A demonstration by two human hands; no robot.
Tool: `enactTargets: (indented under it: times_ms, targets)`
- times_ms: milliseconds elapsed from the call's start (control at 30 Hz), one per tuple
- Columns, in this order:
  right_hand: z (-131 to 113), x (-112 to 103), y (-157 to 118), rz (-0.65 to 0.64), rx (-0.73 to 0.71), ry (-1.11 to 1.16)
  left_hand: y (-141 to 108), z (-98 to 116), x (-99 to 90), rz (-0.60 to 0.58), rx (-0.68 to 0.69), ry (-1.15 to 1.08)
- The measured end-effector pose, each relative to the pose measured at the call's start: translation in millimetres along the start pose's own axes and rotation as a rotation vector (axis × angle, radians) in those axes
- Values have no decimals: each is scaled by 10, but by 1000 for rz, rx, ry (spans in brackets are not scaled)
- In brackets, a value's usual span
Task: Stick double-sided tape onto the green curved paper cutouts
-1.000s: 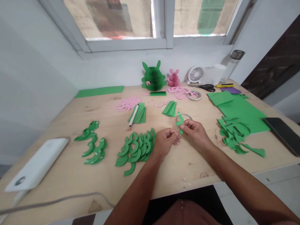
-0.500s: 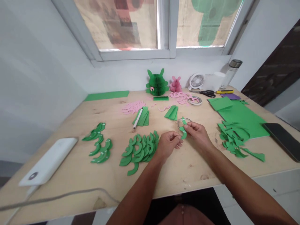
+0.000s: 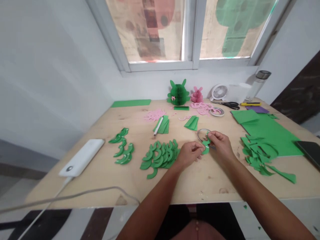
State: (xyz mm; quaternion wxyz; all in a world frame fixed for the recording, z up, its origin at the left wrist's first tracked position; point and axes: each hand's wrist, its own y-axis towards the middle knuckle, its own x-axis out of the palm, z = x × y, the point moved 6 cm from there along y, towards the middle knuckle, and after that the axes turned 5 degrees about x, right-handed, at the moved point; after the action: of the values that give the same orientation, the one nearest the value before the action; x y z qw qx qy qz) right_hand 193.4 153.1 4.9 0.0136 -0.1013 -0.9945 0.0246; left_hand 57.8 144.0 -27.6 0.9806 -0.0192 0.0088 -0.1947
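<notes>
My left hand [image 3: 192, 154] pinches the lower left edge of a curved green paper cutout [image 3: 206, 149], which has a white strip on it. On the cutout's upper right part, the fingers of my right hand [image 3: 221, 142] are closed. A roll of tape [image 3: 203, 130] lies just behind, partly hidden by my right hand and the paper. Left of my left hand is a heap of curved green cutouts [image 3: 160, 155]. Farther left, a smaller group of similar cutouts [image 3: 126, 155] bears white strips.
Green scraps [image 3: 258, 151] and a large green sheet [image 3: 277, 133] lie at right beside a black phone [image 3: 308, 151]. A white power bank [image 3: 82, 156] with a cable sits left. Behind are a white pen [image 3: 158, 126], scissors [image 3: 230, 105], a yellow cutter [image 3: 250, 104] and a small fan [image 3: 219, 92].
The camera view has turned, so the table's things appear farther right. Both hands still grip the green cutout, whose upper part now sits lower and more covered by my right fingers.
</notes>
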Motion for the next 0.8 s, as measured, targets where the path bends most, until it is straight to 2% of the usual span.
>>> enactTargets:
  times_ms: [100, 267, 533, 633, 800]
  targets:
    - [24, 11, 6, -9, 8, 1, -10, 14, 32, -40, 11, 16]
    - [28, 27, 9, -28, -5, -3, -17, 10, 59, -42, 31, 6]
    - [6, 20, -4, 19, -11, -4, 20, -47, 69, -67, 108, 8]
    - [19, 15, -2, 40, 0, -6, 8, -25, 78, -67, 169, 97]
    - [85, -32, 24, 82, 43, 8, -43, 85, 83, 27, 260, 376]
